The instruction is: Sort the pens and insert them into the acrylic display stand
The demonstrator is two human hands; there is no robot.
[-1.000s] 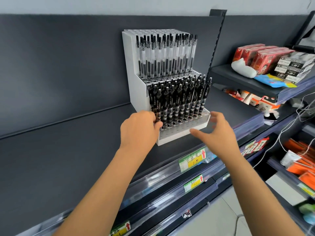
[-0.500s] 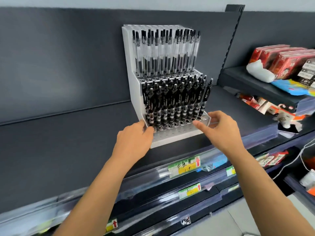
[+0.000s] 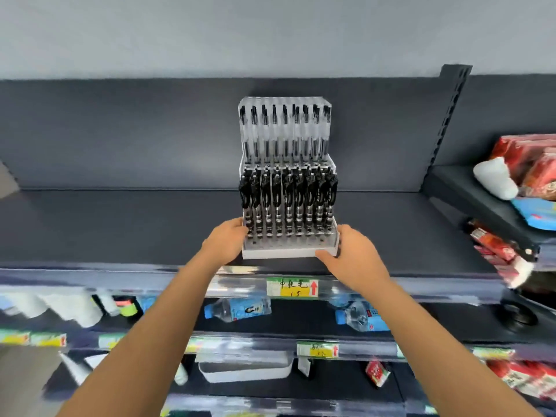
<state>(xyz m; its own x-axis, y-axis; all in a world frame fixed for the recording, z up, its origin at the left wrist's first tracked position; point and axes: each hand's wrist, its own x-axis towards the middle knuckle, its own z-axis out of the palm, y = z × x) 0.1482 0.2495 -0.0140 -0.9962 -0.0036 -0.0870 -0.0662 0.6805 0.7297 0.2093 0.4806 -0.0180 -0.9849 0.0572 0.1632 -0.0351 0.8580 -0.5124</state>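
Observation:
The white acrylic display stand (image 3: 279,252) sits on the dark shelf (image 3: 120,230), facing me squarely. Its upper tier holds a row of clear pens with black caps (image 3: 284,130). Black retractable pens (image 3: 288,203) fill the lower tier. One front row of holes is bare. My left hand (image 3: 227,239) grips the stand's front left corner. My right hand (image 3: 355,254) holds its front right corner, thumb under the front edge.
A side shelf at the right carries red packets (image 3: 532,164) and a white bag (image 3: 493,182). Price tags (image 3: 291,288) line the shelf edge. Water bottles (image 3: 237,310) lie on the shelf below, and a white tray (image 3: 245,368) sits lower still.
The stand has turned from angled to square-on. My right hand closed on its right corner. The view shifted back and down, showing lower shelves.

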